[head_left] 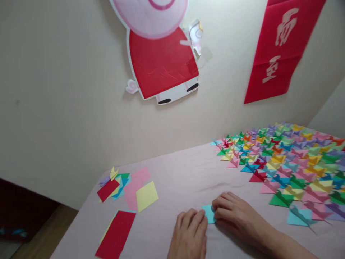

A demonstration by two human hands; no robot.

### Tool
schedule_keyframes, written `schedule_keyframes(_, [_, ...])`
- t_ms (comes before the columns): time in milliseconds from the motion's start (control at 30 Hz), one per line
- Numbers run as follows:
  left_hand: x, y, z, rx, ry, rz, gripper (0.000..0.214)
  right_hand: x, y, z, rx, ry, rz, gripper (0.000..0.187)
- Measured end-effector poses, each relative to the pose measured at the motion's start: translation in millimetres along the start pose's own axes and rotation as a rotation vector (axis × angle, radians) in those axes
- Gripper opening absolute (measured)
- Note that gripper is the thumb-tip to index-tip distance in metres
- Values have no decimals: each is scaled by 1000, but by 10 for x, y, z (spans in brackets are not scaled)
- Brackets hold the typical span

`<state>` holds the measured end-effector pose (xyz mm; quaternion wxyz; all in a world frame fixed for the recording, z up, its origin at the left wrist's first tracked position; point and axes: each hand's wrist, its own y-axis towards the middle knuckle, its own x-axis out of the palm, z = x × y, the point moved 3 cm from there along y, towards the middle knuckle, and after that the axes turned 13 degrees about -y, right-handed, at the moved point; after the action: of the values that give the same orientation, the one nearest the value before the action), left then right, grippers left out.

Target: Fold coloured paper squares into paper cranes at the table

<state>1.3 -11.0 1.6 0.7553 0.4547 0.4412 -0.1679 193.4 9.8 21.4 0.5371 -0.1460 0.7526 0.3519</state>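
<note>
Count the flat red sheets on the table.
2: one red sheet on top of the small stack at far left, a bigger red sheet nearer the camera. Others may be hidden inside the stack.

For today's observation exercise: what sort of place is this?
Probably a room at home, perhaps a child's: a cartoon pig cutout and a red banner hang on the wall, and colourful folded paper pieces spread over a pink-clothed table.

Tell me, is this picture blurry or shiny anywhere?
Head view: the left hand and right hand look slightly soft-edged over the small light blue paper square; light is even, with only faint shadows on the pale pink tablecloth; the red cartoon pig wall decoration has a mild sheen; the whole view sits tilted.
</note>
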Motion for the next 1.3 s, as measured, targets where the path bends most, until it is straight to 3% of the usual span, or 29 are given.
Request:
schedule_keyframes(167, [41, 18, 46, 46, 34, 119, 25, 18, 27, -1, 61, 75, -52, 16])
schedule_keyframes(500, [43, 15, 94, 23, 84, 134, 28, 6, 153, -20, 332, 235, -169, 16])
schedule_keyframes(733, [85, 29, 162, 31, 155, 180, 30, 73, 157, -1, 346, 225, -169, 15])
schedule_keyframes(1033, [278, -116, 162, 26, 282, 65, 25, 98, 118, -14, 330, 244, -153, 15])
schedule_keyframes(1300, [295, -124, 186, 12, 294, 74, 28, 128, 131, -10, 338, 274, -154, 16])
